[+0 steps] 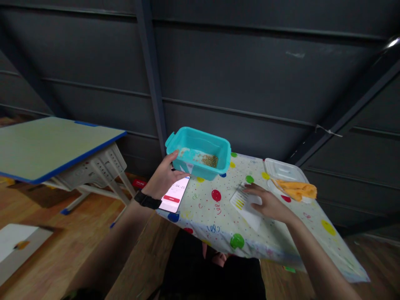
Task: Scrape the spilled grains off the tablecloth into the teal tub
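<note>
My left hand [163,177] holds the near left rim of a teal plastic box [200,152] with some brownish grains on its bottom. The hand hovers over a phone [174,194] lying on the table, its screen lit with a timer and a red button. A black band sits on that wrist. My right hand [268,203] lies on a white sheet of paper [246,204] with yellow lines, fingers stretched out flat on it. Both rest on a small table with a balloon-patterned cloth [215,216].
A clear plastic lid [281,170] with an orange cloth [296,189] on it sits at the table's far right. A tilted desk with blue edging [53,146] stands to the left. Dark panelled wall [250,83] rises behind. Wooden floor [56,250] lies below.
</note>
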`<state>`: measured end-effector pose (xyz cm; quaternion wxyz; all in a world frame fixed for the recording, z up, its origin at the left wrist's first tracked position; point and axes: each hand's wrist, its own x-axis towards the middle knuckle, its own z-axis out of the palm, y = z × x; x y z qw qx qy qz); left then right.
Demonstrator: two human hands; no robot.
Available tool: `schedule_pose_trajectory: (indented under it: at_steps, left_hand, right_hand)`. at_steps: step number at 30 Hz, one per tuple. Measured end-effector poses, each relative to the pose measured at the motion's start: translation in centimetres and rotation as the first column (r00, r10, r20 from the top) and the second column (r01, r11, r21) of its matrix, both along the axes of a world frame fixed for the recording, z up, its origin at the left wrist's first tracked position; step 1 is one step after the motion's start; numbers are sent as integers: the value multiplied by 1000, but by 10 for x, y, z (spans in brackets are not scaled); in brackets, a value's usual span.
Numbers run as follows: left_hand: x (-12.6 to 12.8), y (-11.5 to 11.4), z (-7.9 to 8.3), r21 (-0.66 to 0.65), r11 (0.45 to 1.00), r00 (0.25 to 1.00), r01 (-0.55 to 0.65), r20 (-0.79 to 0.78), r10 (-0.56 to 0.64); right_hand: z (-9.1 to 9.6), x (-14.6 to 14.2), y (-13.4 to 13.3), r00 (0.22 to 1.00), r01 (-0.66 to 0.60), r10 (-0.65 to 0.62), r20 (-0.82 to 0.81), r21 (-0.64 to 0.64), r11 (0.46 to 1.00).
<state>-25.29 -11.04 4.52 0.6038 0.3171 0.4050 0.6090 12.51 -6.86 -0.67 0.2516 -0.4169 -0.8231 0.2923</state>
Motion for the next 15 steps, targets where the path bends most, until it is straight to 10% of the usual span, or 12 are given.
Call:
schedule_pose_trajectory:
  at_steps: [9,15]
  left_hand:
    - [62,-10,-25,-20,990,987,139,80,-137]
    - [111,22,-26,-12,982,973,189,138,-185]
  right_hand:
    - [-10,26,39,983,-53,81,165,-167,985]
    - [-2,20,16,931,120,-202,-304,-269,956]
